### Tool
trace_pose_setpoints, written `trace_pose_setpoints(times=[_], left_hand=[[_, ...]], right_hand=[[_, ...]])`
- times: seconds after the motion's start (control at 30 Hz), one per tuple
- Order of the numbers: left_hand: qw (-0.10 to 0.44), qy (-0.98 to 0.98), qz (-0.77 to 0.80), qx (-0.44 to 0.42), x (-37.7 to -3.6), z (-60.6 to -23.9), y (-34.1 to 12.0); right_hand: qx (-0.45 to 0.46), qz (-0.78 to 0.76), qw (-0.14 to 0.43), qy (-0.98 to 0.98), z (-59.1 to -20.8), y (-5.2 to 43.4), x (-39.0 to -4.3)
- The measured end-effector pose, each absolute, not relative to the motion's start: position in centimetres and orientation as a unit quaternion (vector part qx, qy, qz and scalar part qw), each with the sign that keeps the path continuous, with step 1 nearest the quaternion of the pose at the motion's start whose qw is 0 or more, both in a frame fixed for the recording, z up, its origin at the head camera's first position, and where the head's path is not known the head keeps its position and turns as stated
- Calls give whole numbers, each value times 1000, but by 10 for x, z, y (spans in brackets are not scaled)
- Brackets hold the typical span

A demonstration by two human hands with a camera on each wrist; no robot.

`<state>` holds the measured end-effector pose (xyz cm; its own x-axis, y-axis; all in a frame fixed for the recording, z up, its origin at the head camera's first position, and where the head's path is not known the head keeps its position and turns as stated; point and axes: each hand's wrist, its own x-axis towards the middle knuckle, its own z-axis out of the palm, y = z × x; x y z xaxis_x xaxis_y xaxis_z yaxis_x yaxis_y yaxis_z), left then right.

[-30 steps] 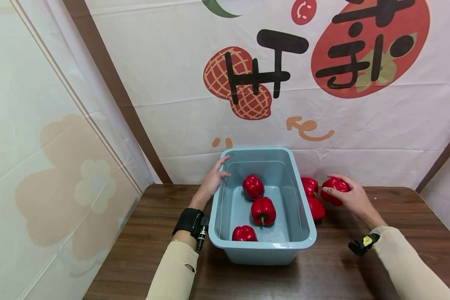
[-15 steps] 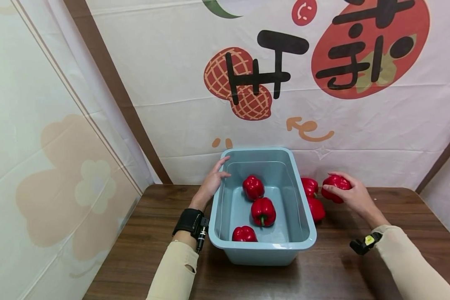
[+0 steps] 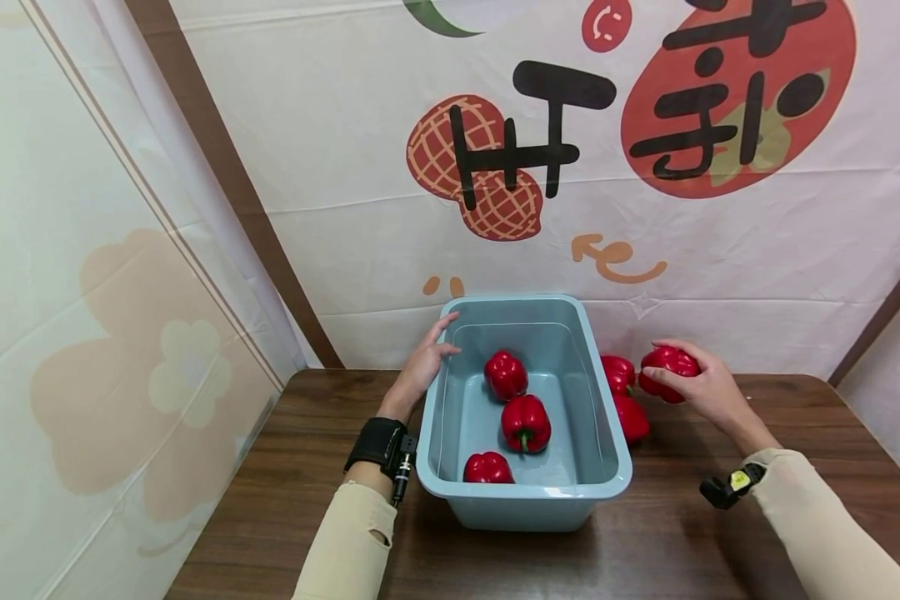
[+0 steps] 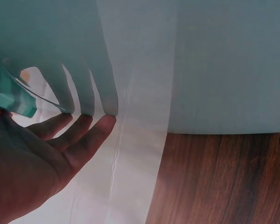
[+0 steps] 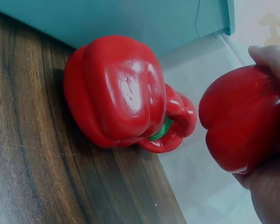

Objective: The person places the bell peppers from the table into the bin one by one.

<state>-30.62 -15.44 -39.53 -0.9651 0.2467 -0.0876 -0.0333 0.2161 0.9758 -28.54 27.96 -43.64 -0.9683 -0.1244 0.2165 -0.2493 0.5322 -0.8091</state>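
My right hand [image 3: 712, 392] grips a red bell pepper [image 3: 669, 374], fingers and thumb around it, just above the table to the right of the light blue plastic bin [image 3: 525, 504]. On the bin's left side, my left hand [image 3: 420, 371] holds the wall: thumb and a finger reach over the rim in the head view, while fingertips [image 4: 107, 122] touch the outer wall in the left wrist view. Three red bell peppers lie inside, the middle one [image 3: 526, 423] with its green stem towards me. Two more, a nearer pepper [image 5: 114, 91] and a farther pepper [image 5: 177, 119], lie against the bin's right side.
The dark brown wooden table [image 3: 285, 492] carries everything. Directly behind the bin hangs a printed white cloth [image 3: 345, 233], with another pale cloth on the left. The bin's tall right wall [image 3: 603, 392] stands between the held pepper and those inside.
My right hand and its pepper have risen slightly and tilted a little. The left hand, the bin and the other peppers stay where they were.
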Motion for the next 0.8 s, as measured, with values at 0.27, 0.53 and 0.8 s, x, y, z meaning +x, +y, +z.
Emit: trace_pose_setpoints(times=[0.27, 0.53, 0.8], left_hand=[[94, 777, 618, 68, -304, -396, -154], [87, 771, 628, 68, -304, -398, -153], [95, 770, 627, 66, -302, -393, -152]], right_hand=[[112, 474, 65, -871, -431, 277, -284], [116, 481, 61, -867, -425, 272, -282], [122, 484, 58, -864, -423, 270, -283]])
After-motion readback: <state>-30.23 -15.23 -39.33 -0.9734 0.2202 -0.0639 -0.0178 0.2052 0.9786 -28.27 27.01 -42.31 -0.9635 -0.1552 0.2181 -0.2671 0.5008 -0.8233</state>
